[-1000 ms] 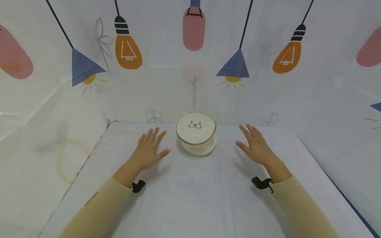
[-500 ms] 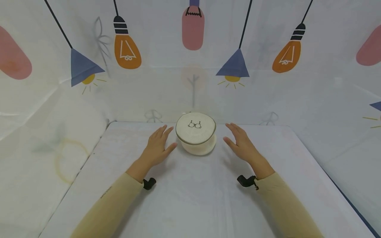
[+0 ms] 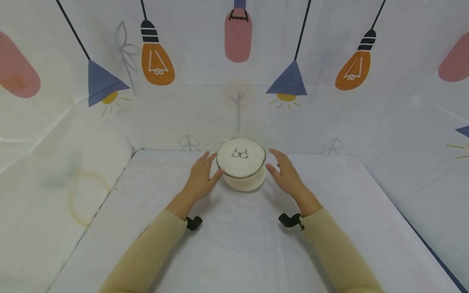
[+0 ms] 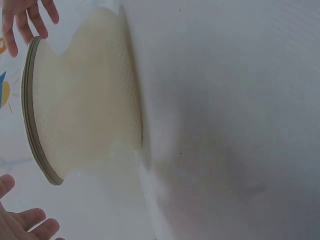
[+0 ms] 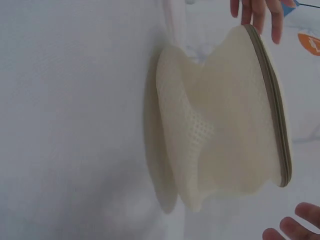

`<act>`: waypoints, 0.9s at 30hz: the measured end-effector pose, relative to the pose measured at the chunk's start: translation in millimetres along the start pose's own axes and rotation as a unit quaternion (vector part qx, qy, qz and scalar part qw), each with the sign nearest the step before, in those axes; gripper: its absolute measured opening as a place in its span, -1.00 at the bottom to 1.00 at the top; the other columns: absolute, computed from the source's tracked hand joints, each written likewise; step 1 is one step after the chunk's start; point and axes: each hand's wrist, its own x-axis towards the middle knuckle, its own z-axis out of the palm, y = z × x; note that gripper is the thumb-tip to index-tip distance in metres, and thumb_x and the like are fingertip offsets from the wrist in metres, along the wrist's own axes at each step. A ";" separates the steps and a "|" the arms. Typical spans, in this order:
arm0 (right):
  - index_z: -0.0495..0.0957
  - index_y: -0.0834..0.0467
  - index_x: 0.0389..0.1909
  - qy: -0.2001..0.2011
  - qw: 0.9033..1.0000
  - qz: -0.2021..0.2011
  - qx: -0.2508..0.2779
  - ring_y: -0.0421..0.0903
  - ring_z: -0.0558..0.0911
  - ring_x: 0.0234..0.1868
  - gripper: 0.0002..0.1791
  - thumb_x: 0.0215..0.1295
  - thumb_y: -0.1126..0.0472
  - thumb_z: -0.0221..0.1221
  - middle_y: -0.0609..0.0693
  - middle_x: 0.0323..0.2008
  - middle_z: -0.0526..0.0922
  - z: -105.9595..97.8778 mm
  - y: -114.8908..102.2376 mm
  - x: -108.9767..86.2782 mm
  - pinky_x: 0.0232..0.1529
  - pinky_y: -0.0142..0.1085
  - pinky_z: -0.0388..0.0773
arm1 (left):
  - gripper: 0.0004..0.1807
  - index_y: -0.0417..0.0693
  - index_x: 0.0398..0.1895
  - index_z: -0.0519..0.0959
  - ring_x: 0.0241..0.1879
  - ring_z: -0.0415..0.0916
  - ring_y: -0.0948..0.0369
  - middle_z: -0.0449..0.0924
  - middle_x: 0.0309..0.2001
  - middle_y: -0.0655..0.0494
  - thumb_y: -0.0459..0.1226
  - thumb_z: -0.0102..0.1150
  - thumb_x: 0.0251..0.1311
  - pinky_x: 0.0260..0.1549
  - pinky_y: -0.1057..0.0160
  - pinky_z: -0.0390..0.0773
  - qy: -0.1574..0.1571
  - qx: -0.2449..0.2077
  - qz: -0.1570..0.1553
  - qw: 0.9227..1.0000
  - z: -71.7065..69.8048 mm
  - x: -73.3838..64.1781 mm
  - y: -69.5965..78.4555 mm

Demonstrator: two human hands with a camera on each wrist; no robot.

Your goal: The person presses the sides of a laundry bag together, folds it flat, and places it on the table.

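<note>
A cream mesh laundry bag (image 3: 242, 160) with a glasses drawing on its round top stands on the white table. A greenish-brown zipper (image 4: 31, 112) runs round the top edge, and its soft side wall (image 5: 230, 120) sags inward. My left hand (image 3: 200, 177) is beside the bag's left side, fingers spread and thumb tip overlapping the rim in the head view. On the other side my right hand (image 3: 287, 175) faces it, fingers loosely bent, a small gap from the bag. Neither hand holds anything.
The white-covered table (image 3: 234, 244) ends at a back edge just behind the bag. A white curtain (image 3: 205, 110) printed with lamps and bulbs hangs behind and at the sides. Black wrist cameras (image 3: 194, 223) stick out from both wrists.
Both hands have moved inward from either side, closing in on the mesh laundry bag. The bag has stayed in place.
</note>
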 end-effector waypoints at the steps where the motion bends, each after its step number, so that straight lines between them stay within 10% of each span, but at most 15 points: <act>1: 0.11 0.15 0.54 0.002 1.000 0.004 0.007 0.22 0.28 0.40 -0.33 0.55 -0.03 0.02 0.21 0.47 0.20 2.2 0.2 1.1 0.29 0.08 0.41 | -0.22 -0.08 0.56 0.06 0.51 -0.07 -0.23 -0.05 0.54 -0.31 0.18 -0.17 0.48 0.39 -0.33 -0.02 0.003 -0.007 -0.001 1.000 1.4 1.7 1.0; 14: 0.11 0.13 0.54 0.012 0.994 0.070 0.083 0.25 0.31 0.37 -0.35 0.57 -0.05 -0.03 0.26 0.46 0.18 25.5 -4.5 16.1 0.27 0.08 0.43 | -0.27 -0.15 0.55 0.07 0.54 -0.11 -0.13 0.06 0.53 -0.24 0.10 -0.18 0.52 0.46 -0.19 -0.06 0.038 -0.114 -0.045 0.992 22.7 22.5 1.3; 27: 0.04 0.05 0.58 0.020 0.983 0.110 0.144 0.19 0.30 0.40 -0.33 0.58 -0.04 -0.04 0.16 0.52 0.12 38.3 -2.5 24.6 0.36 0.03 0.34 | -0.26 -0.06 0.58 -0.02 0.51 0.03 -0.13 0.05 0.54 -0.21 0.10 -0.19 0.53 0.45 -0.13 0.04 0.066 -0.230 -0.093 0.966 39.0 31.1 6.5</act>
